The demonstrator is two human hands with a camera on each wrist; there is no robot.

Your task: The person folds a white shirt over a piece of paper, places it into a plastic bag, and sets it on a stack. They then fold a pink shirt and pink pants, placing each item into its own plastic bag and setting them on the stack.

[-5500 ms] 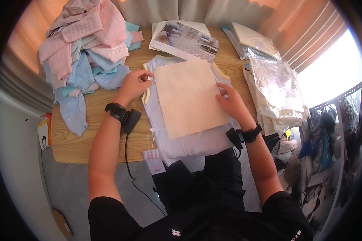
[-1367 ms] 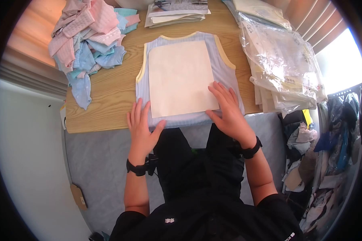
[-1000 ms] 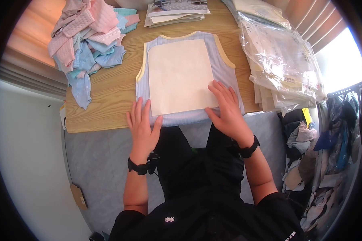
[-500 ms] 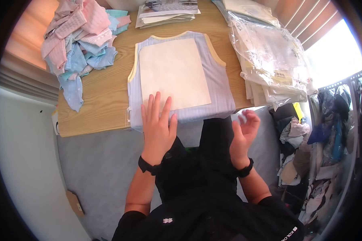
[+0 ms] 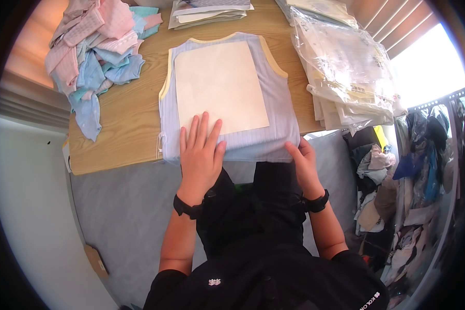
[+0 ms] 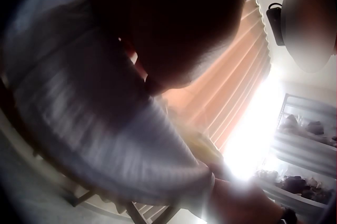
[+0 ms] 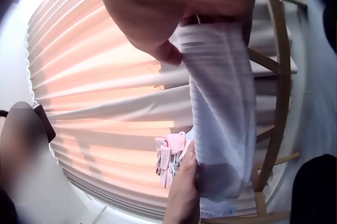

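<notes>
A pale blue sleeveless top (image 5: 274, 113) with yellow edging lies flat on the table, its hem at the front edge. On it rests a cream rectangular sheet (image 5: 219, 85). My left hand (image 5: 200, 160) lies with straight, spread fingers on the sheet's lower left corner and the fabric below. At the hem's right corner my right hand (image 5: 307, 168) pinches the fabric between thumb and fingers. The right wrist view shows the pinched cloth (image 7: 218, 76) hanging from the right hand (image 7: 179, 8). White tag strings (image 5: 161, 142) show at the top's left side.
On the wooden table (image 5: 124, 116), a heap of pink and blue clothes (image 5: 95, 46) is at the back left. Papers (image 5: 209, 15) lie at the back, and clear plastic bags (image 5: 346, 67) are stacked on the right. Bagged garments (image 5: 423, 155) stand beyond the right side.
My left hand has moved right onto the sheet's lower edge. My right hand left the sheet, drew back past the front edge, then took hold of the hem's right corner.
</notes>
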